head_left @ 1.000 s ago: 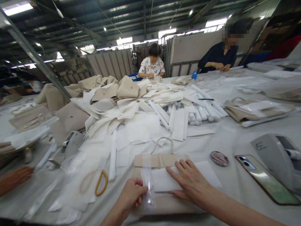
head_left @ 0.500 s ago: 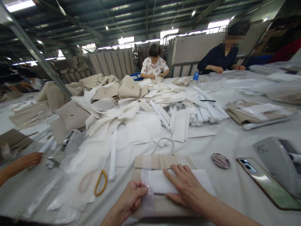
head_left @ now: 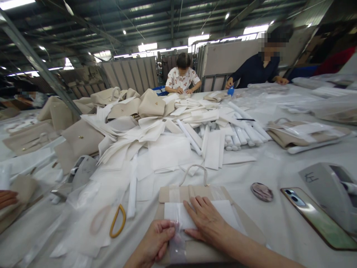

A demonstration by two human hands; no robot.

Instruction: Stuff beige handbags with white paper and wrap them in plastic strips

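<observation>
A flat beige handbag (head_left: 206, 253) lies in front of me, its thin handle (head_left: 195, 166) looped at the far side. On top of it rests a white foam-like sheet (head_left: 224, 208). My right hand (head_left: 208, 219) lies flat on that sheet with fingers stretched out, pressing it against the bag. At the bag's left side, my left hand (head_left: 156, 238) pinches a clear plastic strip (head_left: 177, 249) between thumb and fingers. The strip runs across the left end of the sheet. A second clear strip (head_left: 218, 192) shows at the bag's upper right.
Yellow-handled scissors (head_left: 117, 221) lie left, beside a grey tape dispenser (head_left: 79, 175). To the right are a round compact-like object (head_left: 261, 191), a phone (head_left: 315, 216) and another dispenser (head_left: 326, 190). White sheets (head_left: 170, 152), rolls and beige bags (head_left: 83, 139) pile up ahead. Co-workers sit across.
My right hand and the white sheet have shifted left on the bag, the sheet's left end now under the strip. At far left, a co-worker's hand has drawn back with a beige bag.
</observation>
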